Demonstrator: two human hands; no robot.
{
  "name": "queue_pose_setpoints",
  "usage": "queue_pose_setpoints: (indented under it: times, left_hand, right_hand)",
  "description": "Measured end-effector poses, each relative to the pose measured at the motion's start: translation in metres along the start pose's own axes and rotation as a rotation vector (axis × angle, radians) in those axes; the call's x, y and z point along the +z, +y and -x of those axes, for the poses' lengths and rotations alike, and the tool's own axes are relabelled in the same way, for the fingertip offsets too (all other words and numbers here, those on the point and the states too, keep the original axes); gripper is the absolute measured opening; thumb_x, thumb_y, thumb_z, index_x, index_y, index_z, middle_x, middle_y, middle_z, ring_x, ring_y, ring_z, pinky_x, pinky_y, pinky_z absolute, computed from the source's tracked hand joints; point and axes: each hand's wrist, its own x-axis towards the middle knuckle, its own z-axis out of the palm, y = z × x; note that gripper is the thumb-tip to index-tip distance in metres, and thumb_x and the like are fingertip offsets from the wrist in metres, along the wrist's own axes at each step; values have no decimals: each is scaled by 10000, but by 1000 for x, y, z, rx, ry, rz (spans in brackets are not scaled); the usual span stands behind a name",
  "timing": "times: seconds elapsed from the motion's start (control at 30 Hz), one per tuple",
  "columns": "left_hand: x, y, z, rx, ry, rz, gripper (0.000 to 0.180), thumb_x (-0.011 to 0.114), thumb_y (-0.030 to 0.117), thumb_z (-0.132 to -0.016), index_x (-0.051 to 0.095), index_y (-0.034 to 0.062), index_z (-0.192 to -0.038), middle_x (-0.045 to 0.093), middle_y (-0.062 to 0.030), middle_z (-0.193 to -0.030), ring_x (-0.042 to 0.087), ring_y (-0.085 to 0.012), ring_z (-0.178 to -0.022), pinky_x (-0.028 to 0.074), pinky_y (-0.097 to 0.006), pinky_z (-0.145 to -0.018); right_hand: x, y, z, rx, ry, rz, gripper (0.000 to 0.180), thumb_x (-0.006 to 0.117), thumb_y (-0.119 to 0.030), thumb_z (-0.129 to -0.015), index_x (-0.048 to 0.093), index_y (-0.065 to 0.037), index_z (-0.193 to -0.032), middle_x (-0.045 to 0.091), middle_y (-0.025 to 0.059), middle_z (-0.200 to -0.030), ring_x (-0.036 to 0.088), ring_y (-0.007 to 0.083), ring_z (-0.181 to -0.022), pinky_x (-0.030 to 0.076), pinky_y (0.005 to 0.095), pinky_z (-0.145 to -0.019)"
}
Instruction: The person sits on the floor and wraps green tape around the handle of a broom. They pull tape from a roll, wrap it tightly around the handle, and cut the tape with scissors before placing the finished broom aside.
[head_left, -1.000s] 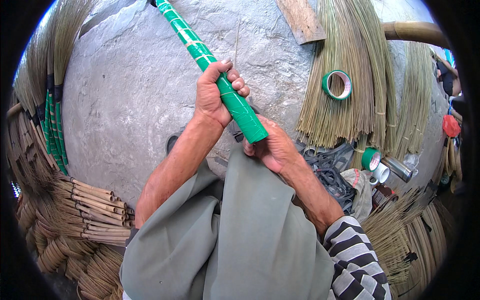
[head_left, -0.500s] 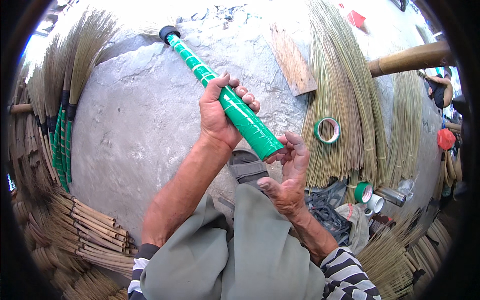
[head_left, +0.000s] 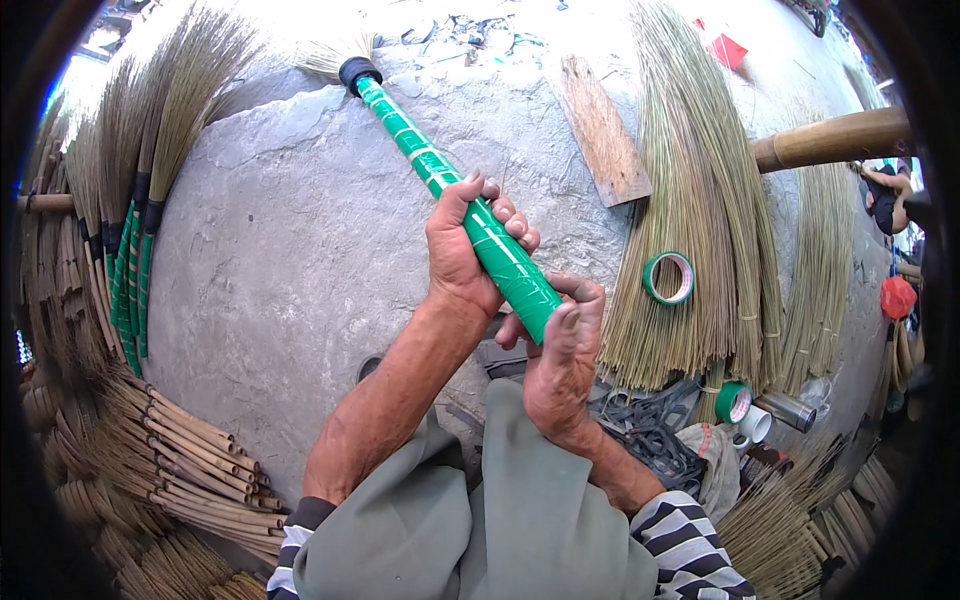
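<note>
A broom (head_left: 512,268) slants across the middle, its handle wrapped in shiny green tape with pale bands showing through. Its black collar (head_left: 360,72) and a tuft of pale bristles point to the far left. My left hand (head_left: 468,245) is closed around the handle's middle, thumb on top. At the near end, my right hand (head_left: 560,370) cups the butt, its fingers curled about it and the thumb against the tape. The palm side of that grip is partly hidden.
Straw bundles (head_left: 690,230) lie at right with a green tape roll (head_left: 668,278) on them; another tape roll (head_left: 733,402) stands nearby. A wooden board (head_left: 605,130) and a bamboo pole (head_left: 835,138) lie beyond. Finished brooms (head_left: 140,200) and bamboo-handled bundles (head_left: 205,460) line the left.
My right hand has turned and closed in on the handle's butt, where its fingers were more spread. The view has shifted slightly; my left hand keeps its hold.
</note>
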Motion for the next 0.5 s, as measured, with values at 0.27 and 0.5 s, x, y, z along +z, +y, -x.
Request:
queue_pose_setpoints:
  times: [0.27,0.5]
  left_hand:
    - [-35,6,-2,-31,31,-39,220,760,279,-950,632,100,-955,625,-62,-728,644,-217,-631,553,-408,-668]
    - [-66,0,3,-34,88,-214,307,811,298,-928,668,61,-1060,724,-131,-904,726,-274,-831,618,-432,-819]
  right_hand:
    - [-17,-10,-26,450,6,2,353,471,-418,-1185,569,-81,-1225,659,67,-962,694,175,-795,574,338,-657]
    - [-46,0,-58,654,-333,164,452,714,-401,-1048,616,-8,-1249,673,51,-1024,706,141,-922,636,336,-757]
